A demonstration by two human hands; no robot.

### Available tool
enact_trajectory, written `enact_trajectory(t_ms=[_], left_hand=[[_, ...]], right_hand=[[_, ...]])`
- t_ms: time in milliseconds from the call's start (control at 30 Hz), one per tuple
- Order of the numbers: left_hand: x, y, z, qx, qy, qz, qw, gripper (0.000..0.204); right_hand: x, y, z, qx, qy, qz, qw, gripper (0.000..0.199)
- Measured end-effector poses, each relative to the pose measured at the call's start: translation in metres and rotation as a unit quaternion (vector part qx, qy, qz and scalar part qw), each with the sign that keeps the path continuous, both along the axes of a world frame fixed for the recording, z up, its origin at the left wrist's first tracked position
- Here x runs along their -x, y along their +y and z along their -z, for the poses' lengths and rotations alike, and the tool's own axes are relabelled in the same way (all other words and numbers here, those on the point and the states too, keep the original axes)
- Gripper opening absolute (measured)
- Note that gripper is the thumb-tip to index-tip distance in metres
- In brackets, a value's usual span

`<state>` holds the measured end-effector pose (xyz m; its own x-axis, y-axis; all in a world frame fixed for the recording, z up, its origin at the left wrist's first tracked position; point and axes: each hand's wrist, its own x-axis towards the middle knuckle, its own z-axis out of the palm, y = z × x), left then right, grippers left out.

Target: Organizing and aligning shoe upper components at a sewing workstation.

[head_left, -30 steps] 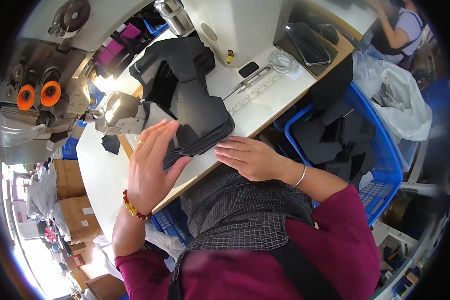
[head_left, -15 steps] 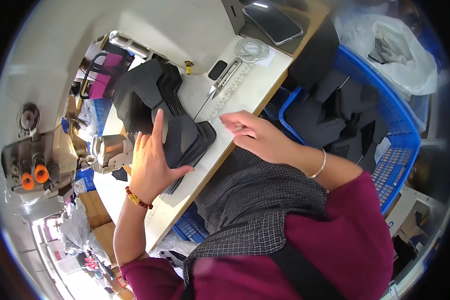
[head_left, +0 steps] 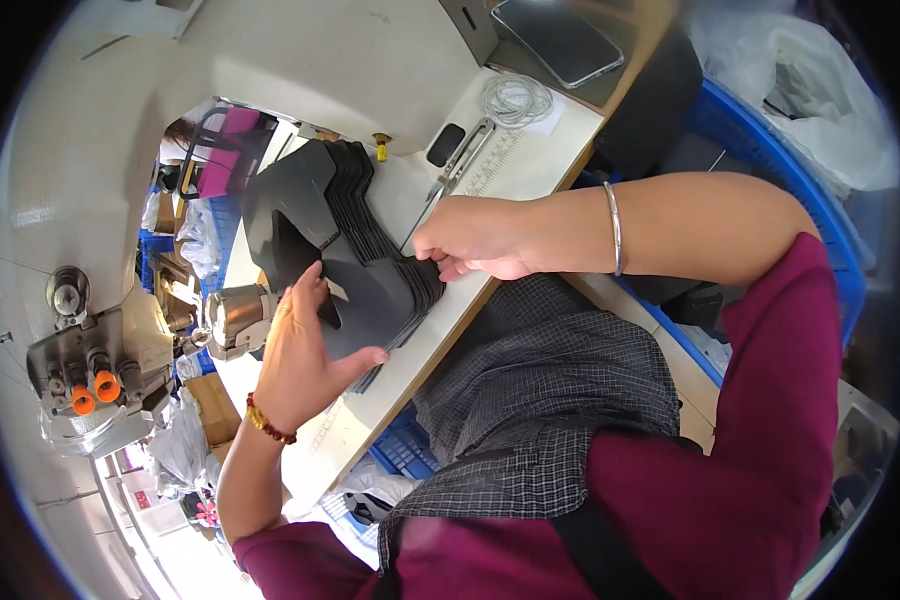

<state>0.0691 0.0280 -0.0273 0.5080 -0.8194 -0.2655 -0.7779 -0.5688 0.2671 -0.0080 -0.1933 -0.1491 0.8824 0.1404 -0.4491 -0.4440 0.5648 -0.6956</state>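
A fanned stack of flat black cut pieces (head_left: 370, 290) lies on the white sewing machine bed, its edges stepped toward the right. My left hand (head_left: 305, 345) rests over its near left side, thumb stretched well apart from the fingers. Beneath those fingertips is a smaller, darker piece (head_left: 300, 255) with a pale spot beside it. At the stack's right edge my right hand (head_left: 475, 240) is closed, its fingers curled and pinching at the corner of the pieces. The exact layer between these fingers is hidden. Thread snips (head_left: 460, 160) lie just beyond the right hand.
The sewing machine's metal head (head_left: 240, 320) stands left of the stack. A coiled pale cord (head_left: 517, 101) and a phone (head_left: 560, 40) lie at the back right. To my right is a blue basket (head_left: 840, 245) holding dark pieces, with a white plastic bag (head_left: 830, 110) behind it.
My right hand has moved left and down onto the stack's right edge, its fingers curling in. The left fingers have lowered onto the pieces, where a darker piece now shows.
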Motion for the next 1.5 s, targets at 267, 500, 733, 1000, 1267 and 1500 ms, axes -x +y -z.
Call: enact_trajectory(t_ms=[267, 500, 733, 1000, 1267, 1500], left_hand=[[-0.018, -0.028, -0.023, -0.152, -0.063, 0.162, 0.973, 0.086], [-0.060, -0.029, -0.002, -0.247, 0.000, 0.247, 0.937, 0.081], [-0.073, -0.054, 0.007, -0.192, 0.171, 0.242, 0.936, 0.070], [-0.074, -0.078, 0.002, -0.394, 0.166, 0.193, 0.883, 0.061], [-0.103, -0.062, 0.028, -0.417, 0.202, 0.206, 0.862, 0.066], [-0.114, -0.056, 0.023, -0.394, 0.292, 0.164, 0.856, 0.069]], right_hand=[[0.005, -0.001, -0.004, 0.028, 0.001, -0.018, 0.999, 0.010], [0.076, 0.027, 0.011, -0.107, 0.035, -0.138, 0.984, 0.027], [0.081, 0.100, 0.071, -0.172, -0.077, -0.145, 0.971, 0.054], [0.085, 0.117, 0.046, -0.235, -0.104, -0.069, 0.964, 0.068], [0.078, 0.127, 0.042, -0.337, -0.098, 0.026, 0.936, 0.076], [0.092, 0.113, 0.038, -0.139, -0.191, 0.046, 0.971, 0.064]])
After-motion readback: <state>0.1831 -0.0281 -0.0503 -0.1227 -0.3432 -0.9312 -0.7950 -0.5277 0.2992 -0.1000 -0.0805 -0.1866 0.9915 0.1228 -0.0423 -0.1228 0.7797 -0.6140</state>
